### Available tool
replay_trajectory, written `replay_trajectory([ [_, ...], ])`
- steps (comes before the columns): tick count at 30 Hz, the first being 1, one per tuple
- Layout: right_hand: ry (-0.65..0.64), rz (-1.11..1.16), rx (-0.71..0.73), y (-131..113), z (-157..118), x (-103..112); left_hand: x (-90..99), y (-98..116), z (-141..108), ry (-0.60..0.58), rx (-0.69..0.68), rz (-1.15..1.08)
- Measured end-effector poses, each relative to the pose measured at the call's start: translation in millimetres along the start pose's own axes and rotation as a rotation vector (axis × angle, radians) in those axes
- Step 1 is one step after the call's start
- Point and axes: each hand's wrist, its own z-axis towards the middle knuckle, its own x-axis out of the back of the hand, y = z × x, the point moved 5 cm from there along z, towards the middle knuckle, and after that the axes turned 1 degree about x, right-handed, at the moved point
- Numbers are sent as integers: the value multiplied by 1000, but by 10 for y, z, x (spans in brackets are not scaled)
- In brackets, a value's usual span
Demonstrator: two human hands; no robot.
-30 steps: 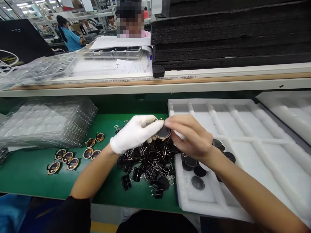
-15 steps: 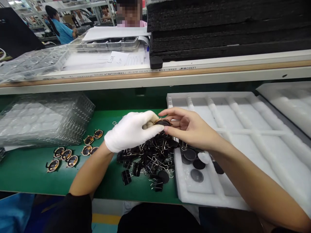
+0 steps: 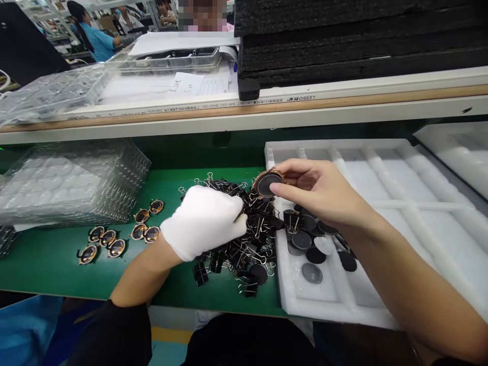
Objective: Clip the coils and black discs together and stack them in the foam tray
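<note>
My right hand [image 3: 308, 185] pinches a round gold-rimmed piece [image 3: 263, 189] between thumb and fingers, with a flat black disc [image 3: 270, 184] against its face. It is raised over the right side of a heap of black binder clips [image 3: 263, 223]. My left hand [image 3: 208, 221], in a white glove, is over the same heap with its fingers curled in. What those fingers hold, if anything, is hidden. Several round gold-rimmed pieces with dark amber lenses [image 3: 116, 247], looking like small round sunglasses, lie on the green table [image 3: 49, 274] to the left.
A white foam tray [image 3: 316, 305] with compartments stands at right, holding black and clear discs [image 3: 311, 273]. Stacked clear plastic trays [image 3: 76, 188] stand at left. A white shelf edge [image 3: 171, 129] crosses ahead, bearing black foam sheets [image 3: 343, 46] and papers. Other people [image 3: 97, 38] sit beyond.
My hands have moved apart. The left has let go of the gold-rimmed piece and come down to the clips; the right keeps the piece, now tilted with the disc facing me.
</note>
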Motion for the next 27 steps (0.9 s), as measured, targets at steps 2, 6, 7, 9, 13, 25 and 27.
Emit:
replay_trajectory([
  [2,-67,28,-26,5,-5,1,44,-39,-21,20,30,-15],
  [6,-297,76,-31,-35,-25,-53,155,-298,-49,-45,85,-170],
  [7,-343,68,-9,-52,-32,-83,173,-359,-51,-73,90,-225],
  [9,-404,28,46,-75,-48,-164,192,-437,-46,-120,79,-326],
  [13,-491,-37,93,-69,-92,-335,216,-444,-16,-163,-11,-440],
  [25,-512,-118,76,-135,-82,-82,237,-763,-7,-194,-57,-702],
  [27,-512,-232,96,-113,-82,-130,232,-759,16,-184,-55,-736],
])
